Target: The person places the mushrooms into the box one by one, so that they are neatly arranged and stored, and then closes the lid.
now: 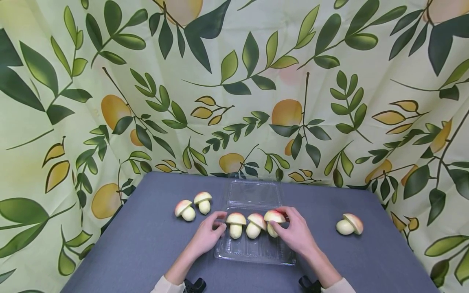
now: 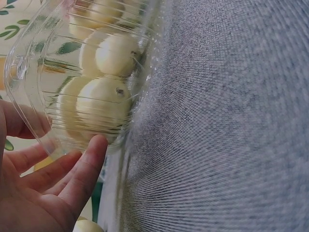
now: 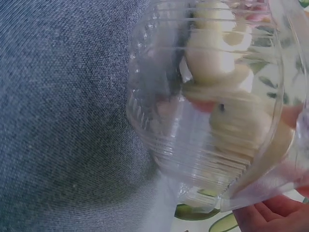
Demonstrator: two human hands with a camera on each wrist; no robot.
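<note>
A clear plastic clamshell container (image 1: 253, 257) lies opened on the table, its lid (image 1: 254, 193) laid back. In its tray are a left toy mushroom (image 1: 236, 230), a middle one (image 1: 253, 231) and a right one (image 1: 274, 215), all with pale stems and reddish caps. My right hand (image 1: 298, 231) holds the right mushroom between thumb and fingers at the tray's right side. At the left wall my left hand (image 1: 207, 235) rests thumb and relaxed fingers against the plastic, holding no mushroom. The left wrist view shows its thumb (image 2: 89, 166) beside the ribbed wall.
Two more toy mushrooms, one tilted (image 1: 185, 210) and one more upright (image 1: 203, 202), lie left of the container. Another mushroom (image 1: 349, 224) lies on its side at the right. The grey-blue table (image 1: 128, 244) ends at a leaf-patterned curtain (image 1: 234, 122).
</note>
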